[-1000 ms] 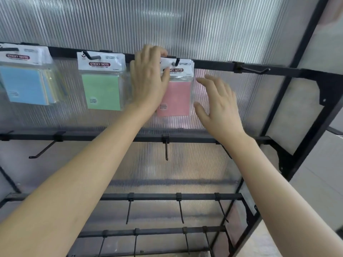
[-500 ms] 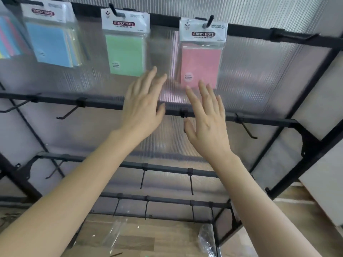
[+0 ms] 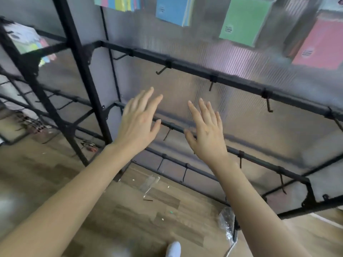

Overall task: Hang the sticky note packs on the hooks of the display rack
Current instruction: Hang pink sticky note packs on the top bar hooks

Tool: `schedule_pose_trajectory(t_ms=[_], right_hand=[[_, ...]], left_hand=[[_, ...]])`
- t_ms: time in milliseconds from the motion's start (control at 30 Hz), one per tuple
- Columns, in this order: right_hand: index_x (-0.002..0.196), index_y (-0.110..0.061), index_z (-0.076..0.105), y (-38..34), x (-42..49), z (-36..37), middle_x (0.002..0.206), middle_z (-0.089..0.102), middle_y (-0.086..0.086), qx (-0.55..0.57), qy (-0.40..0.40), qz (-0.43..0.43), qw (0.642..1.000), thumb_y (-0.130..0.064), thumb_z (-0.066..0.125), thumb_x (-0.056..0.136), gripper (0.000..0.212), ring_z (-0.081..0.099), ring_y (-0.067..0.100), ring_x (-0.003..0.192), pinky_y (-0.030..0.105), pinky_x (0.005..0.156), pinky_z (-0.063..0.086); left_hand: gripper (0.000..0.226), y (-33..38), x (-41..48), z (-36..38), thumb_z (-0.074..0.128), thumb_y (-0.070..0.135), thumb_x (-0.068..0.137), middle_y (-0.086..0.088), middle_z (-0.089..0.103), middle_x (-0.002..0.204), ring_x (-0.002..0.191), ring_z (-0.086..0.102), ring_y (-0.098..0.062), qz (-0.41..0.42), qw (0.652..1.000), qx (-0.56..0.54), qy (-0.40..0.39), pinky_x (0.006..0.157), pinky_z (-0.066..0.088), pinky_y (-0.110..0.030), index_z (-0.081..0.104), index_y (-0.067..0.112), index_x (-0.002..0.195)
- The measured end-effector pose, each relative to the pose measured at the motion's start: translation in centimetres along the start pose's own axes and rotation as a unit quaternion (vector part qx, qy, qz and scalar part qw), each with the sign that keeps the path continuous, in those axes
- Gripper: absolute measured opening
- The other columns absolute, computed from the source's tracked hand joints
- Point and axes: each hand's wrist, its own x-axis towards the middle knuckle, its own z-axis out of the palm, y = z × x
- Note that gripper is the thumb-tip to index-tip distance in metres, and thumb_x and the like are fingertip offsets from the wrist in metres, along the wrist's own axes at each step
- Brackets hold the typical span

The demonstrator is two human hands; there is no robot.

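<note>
Sticky note packs hang along the top of the black display rack (image 3: 187, 66): a multicoloured pack (image 3: 118, 2), a blue pack (image 3: 172, 10), a green pack (image 3: 243, 21) and a pink pack (image 3: 321, 45) at the right edge. Their header cards are cut off by the frame. My left hand (image 3: 139, 121) and my right hand (image 3: 207, 134) are both empty with fingers spread, held side by side in front of the rack's lower bars, well below the packs. Bare hooks (image 3: 162, 70) stick out from the second bar.
A second rack section (image 3: 74, 71) stands at the left with another colourful pack (image 3: 27, 39) on it. The wooden floor (image 3: 130, 210) below holds clear plastic wrappers (image 3: 148, 184) and a crumpled wrapper (image 3: 226, 217). A white shoe tip (image 3: 173, 248) shows at the bottom.
Both hands have dropped away from the pink pack, which stays hanging on its hook. The view has swung down and left, so the packs now sit at the top edge.
</note>
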Motion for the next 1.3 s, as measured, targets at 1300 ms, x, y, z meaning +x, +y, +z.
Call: schedule_pose_trajectory(t_ms=[1300], right_hand=[[0.148,-0.02,0.021,-44.8,11.1,25.9,0.155,0.017,0.011,0.152,-0.264,-0.241,0.922,-0.018,0.051,0.092,0.064,0.006,0.031,0.143,0.046,0.114,0.0]], left_hand=[[0.054,-41.8,-23.6,-15.3,0.056,0.019,0.09,-0.018,0.028,0.147,0.135,0.025,-0.036,-0.382,0.917,0.111,-0.036,0.109,0.021,-0.046,0.037,0.007,0.139]])
